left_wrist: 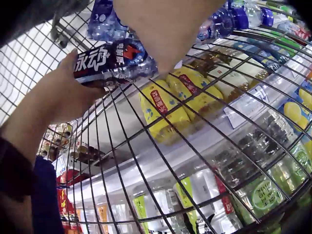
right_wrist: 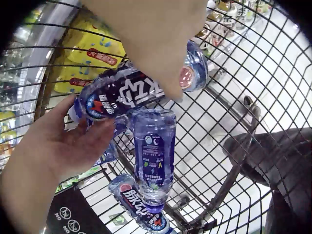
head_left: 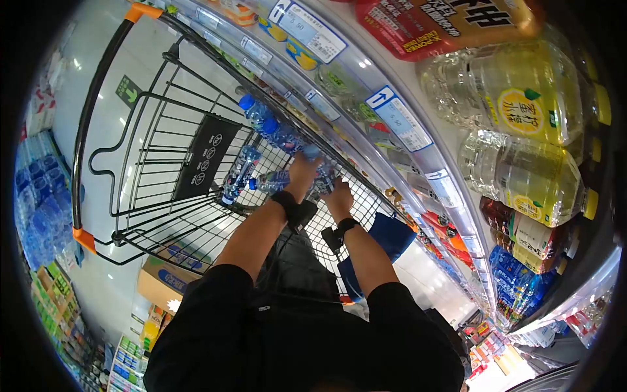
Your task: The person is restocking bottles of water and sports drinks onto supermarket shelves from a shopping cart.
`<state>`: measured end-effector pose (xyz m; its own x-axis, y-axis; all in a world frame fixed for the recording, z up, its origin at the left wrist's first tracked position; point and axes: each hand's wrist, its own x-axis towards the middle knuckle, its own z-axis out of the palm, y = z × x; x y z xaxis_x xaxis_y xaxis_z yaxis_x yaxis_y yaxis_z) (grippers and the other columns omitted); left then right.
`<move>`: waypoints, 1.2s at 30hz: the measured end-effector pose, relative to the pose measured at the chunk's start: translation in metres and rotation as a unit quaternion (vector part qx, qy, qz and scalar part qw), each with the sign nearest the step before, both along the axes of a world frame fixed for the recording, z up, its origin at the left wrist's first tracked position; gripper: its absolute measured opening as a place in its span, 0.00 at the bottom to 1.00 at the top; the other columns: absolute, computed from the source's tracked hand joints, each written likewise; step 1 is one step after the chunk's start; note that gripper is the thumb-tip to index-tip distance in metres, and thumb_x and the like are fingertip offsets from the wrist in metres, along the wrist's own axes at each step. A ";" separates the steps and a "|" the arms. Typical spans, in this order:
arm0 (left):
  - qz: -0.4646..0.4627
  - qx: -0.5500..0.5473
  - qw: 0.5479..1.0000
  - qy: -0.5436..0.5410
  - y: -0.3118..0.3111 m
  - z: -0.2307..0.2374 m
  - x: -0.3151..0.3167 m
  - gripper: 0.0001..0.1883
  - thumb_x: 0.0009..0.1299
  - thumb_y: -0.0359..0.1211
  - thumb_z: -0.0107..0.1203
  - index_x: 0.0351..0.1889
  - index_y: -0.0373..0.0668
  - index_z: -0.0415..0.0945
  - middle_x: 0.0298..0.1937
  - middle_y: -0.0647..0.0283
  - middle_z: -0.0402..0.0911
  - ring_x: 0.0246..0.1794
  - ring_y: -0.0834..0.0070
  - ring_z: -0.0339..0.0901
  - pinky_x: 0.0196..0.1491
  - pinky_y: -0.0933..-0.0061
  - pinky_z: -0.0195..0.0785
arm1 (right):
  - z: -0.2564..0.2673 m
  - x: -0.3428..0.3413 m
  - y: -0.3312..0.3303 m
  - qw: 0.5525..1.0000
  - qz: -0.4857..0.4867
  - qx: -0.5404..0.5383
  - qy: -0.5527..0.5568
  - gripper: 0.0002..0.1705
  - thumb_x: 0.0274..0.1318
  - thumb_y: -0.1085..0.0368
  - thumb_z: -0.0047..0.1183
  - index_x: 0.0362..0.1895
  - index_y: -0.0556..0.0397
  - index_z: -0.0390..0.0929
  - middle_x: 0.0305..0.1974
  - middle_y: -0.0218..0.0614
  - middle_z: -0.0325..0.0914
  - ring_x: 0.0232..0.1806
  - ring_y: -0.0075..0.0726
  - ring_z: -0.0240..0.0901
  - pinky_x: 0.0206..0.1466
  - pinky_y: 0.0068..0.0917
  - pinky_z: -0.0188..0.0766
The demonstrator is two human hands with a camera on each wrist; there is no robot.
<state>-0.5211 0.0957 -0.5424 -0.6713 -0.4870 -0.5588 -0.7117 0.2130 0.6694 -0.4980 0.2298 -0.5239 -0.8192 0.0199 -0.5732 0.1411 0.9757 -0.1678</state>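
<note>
Inside the wire shopping cart point(head_left: 153, 121), both hands are on one dark-labelled drink bottle point(right_wrist: 119, 92). My left hand point(head_left: 302, 175) holds its blue-cap end, with the fingers curled about the neck in the right wrist view. My right hand point(head_left: 339, 199) grips the other end; in the left wrist view its thumb lies over the label. The bottle lies slantwise, close to the cart's mesh side. Beneath and beside it are more drink bottles: an upended one point(right_wrist: 155, 151), cap down, a tilted one point(right_wrist: 136, 200), and another point(head_left: 260, 114) along the shelf-side wall.
A drinks shelf point(head_left: 418, 124) with price tags runs along the cart's right side, bearing yellow bottles point(head_left: 535, 98). Yellow packs point(left_wrist: 163, 107) show through the mesh. A dark bag point(head_left: 294, 261) hangs at the near end. Stacked goods point(head_left: 46, 189) stand across the aisle.
</note>
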 end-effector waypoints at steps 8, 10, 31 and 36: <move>0.151 0.313 0.936 -0.061 -0.010 -0.003 0.018 0.27 0.51 0.50 0.64 0.36 0.39 0.68 0.35 0.62 0.74 0.35 0.70 0.72 0.40 0.66 0.65 | 0.000 0.007 0.019 0.983 -0.051 -0.178 0.019 0.35 0.15 0.52 0.69 0.33 0.57 0.70 0.28 0.41 0.75 0.31 0.45 0.73 0.37 0.33 0.69; 0.208 0.290 0.930 -0.086 -0.016 0.019 0.023 0.29 0.51 0.51 0.64 0.39 0.39 0.67 0.39 0.64 0.72 0.39 0.73 0.69 0.42 0.65 0.63 | -0.001 0.009 0.026 0.973 -0.044 -0.219 -0.054 0.34 0.22 0.53 0.68 0.36 0.61 0.71 0.31 0.43 0.76 0.32 0.40 0.74 0.37 0.31 0.70; -0.157 0.656 0.627 0.390 -0.064 0.418 0.287 0.42 0.50 0.42 0.64 0.59 0.34 0.56 0.52 0.46 0.69 0.49 0.50 0.72 0.46 0.53 0.72 | 0.373 0.274 -0.028 0.396 -0.002 -0.798 -0.454 0.47 0.46 0.43 0.53 0.63 0.58 0.50 0.59 0.50 0.58 0.57 0.60 0.61 0.61 0.56 0.53; -0.145 0.613 0.647 0.431 -0.058 0.461 0.356 0.44 0.45 0.44 0.66 0.56 0.34 0.57 0.47 0.46 0.72 0.40 0.54 0.76 0.38 0.59 0.76 | 0.422 0.339 -0.035 0.420 0.047 -0.801 -0.423 0.46 0.50 0.44 0.51 0.63 0.58 0.48 0.59 0.49 0.58 0.57 0.59 0.60 0.60 0.55 0.56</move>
